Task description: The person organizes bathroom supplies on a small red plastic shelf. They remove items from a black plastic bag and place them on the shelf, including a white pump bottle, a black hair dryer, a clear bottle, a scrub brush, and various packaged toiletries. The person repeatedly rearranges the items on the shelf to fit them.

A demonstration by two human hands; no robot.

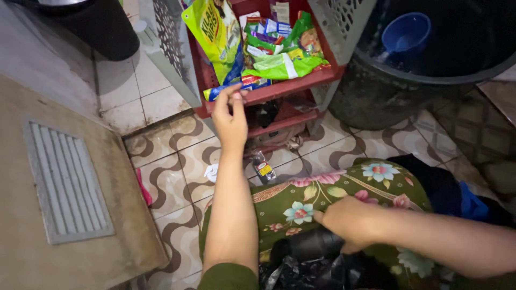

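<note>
Red plastic rack shelf (pixel 279 88), top tier, stuffed with snack packets. Head view only, so one pass.

My left hand (pixel 231 121) is up at the shelf's front edge, thumb and forefinger pinched on the end of a blue wrapper packet (pixel 236 87) that sticks out under the green snack bags (pixel 279 62). The other fingers are loosely curled. Grip looks light and right at the tip of the packet.

My right hand (pixel 352 221) is low, over my lap on the green floral cloth (pixel 333 193), fingers pressed together and bunching the mouth of a black plastic bag (pixel 312 258). I can't tell how open the bag is.

Judgement: the blue packet is pinned under the green bags, so I'd take a deeper pinch and draw it straight out along the shelf, slowly, or the pile slides off the lip.

A small packet (pixel 263 169) lies on the patterned tile floor (pixel 172 177) below the rack. A dark water barrel (pixel 387 96) with a blue scoop (pixel 406 32) stands right of it.
</note>
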